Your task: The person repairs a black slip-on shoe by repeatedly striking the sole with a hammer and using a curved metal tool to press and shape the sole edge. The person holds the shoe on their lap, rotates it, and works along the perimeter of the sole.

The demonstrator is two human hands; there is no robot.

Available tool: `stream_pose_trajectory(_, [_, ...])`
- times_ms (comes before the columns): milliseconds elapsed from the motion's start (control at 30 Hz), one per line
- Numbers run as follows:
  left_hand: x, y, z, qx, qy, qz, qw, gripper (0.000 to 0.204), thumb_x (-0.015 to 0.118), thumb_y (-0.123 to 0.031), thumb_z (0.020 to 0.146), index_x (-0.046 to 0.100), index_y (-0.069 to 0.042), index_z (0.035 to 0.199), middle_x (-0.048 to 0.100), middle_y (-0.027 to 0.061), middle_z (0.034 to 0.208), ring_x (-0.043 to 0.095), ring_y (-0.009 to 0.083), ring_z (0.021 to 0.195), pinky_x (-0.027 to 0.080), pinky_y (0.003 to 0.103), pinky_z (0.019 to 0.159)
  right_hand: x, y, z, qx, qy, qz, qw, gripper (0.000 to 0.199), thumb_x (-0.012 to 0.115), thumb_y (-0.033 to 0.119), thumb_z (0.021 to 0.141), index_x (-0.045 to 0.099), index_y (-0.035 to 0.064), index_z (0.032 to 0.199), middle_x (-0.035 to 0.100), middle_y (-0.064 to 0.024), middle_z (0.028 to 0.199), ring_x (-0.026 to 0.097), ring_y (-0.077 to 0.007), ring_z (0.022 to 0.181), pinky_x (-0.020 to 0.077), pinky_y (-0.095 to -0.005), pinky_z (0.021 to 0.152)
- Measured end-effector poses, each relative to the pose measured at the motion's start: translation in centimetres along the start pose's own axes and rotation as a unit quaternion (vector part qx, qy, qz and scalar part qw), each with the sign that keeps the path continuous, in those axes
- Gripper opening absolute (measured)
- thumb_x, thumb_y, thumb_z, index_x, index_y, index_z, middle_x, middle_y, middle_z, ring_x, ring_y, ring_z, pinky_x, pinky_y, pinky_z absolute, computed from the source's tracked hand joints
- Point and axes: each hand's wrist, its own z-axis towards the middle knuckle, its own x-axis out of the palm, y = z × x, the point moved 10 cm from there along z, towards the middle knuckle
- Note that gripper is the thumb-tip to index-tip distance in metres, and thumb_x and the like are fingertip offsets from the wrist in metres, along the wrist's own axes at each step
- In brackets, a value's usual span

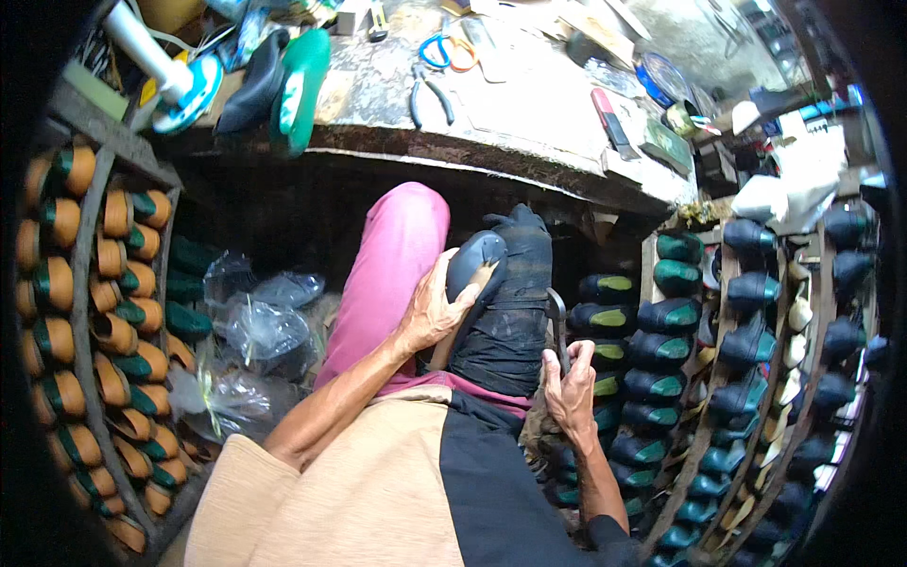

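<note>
Fingers on dark shoe, cluttered workbench

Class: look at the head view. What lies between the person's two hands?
The dark shoe, propped on the knee, sits between the left hand and right hand.

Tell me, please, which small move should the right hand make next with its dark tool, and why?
Probably bring the dark tool in the right hand leftward to the shoe. The left hand already steadies the shoe on the wrapped knee, its sole side turned up, while the tool's tip stands just beside it, apparently not touching.
</note>
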Motion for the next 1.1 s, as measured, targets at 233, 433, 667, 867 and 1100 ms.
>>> stream_pose_trajectory(233, [0.4,-3.2,-1.1,0.090,-0.019,0.002,0.996,0.070,0.071,-0.023,0.101,0.045,0.001,0.162,0.065,0.0336,0.145,0.068,0.0503,0.133,0.053,0.053,0.117,4.2,2.5,2.9,0.129,0.350,0.253,0.893,0.031,0.065,0.021,0.117,0.078,-0.0067,0.122,0.083,-0.0132,0.115,0.078,-0.0216,0.107,0.0604,-0.0376,0.101])
stream_pose_trajectory(433, [0.0,-4.3,-1.7,0.116,-0.054,0.025,0.991,0.069,0.070,-0.030,0.105,0.046,0.002,0.160,0.064,0.0356,0.144,0.068,0.0523,0.132,0.055,0.053,0.113,5.6,2.7,5.9,0.124,0.454,0.302,0.829,0.038,0.070,0.020,0.111,0.076,-0.0073,0.137,0.078,-0.0201,0.140,0.075,-0.0292,0.129,0.0522,-0.0446,0.119])
stream_pose_trajectory(667, [0.7,-4.6,-1.9,0.140,-0.092,0.098,0.981,0.077,0.064,-0.052,0.113,0.047,0.009,0.156,0.065,0.0389,0.137,0.069,0.0541,0.128,0.056,0.056,0.109,6.2,2.0,9.1,0.055,0.422,0.124,0.897,0.015,0.073,0.013,0.109,0.077,-0.0012,0.109,0.084,-0.0078,0.106,0.074,-0.0155,0.093,0.0572,-0.0327,0.087])
stream_pose_trajectory(867, [1.8,-5.2,-1.6,0.105,-0.106,0.084,0.985,0.083,0.061,-0.063,0.112,0.051,0.010,0.149,0.067,0.0364,0.129,0.070,0.0565,0.119,0.057,0.058,0.102,2.6,6.1,7.6,-0.208,0.178,-0.112,0.955,0.003,0.068,-0.003,0.103,0.068,-0.0029,0.106,0.072,-0.0216,0.090,0.074,-0.0431,0.080,0.0578,-0.0464,0.073])
stream_pose_trajectory(1100, [2.5,-6.0,-1.4,0.058,-0.116,0.099,0.987,0.079,0.063,-0.060,0.110,0.055,0.010,0.144,0.067,0.0356,0.128,0.071,0.0557,0.115,0.060,0.059,0.097,2.1,7.5,7.9,-0.201,0.252,-0.081,0.943,0.021,0.076,-0.002,0.100,0.056,-0.0032,0.097,0.060,-0.0253,0.085,0.066,-0.0503,0.076,0.0501,-0.0542,0.065])
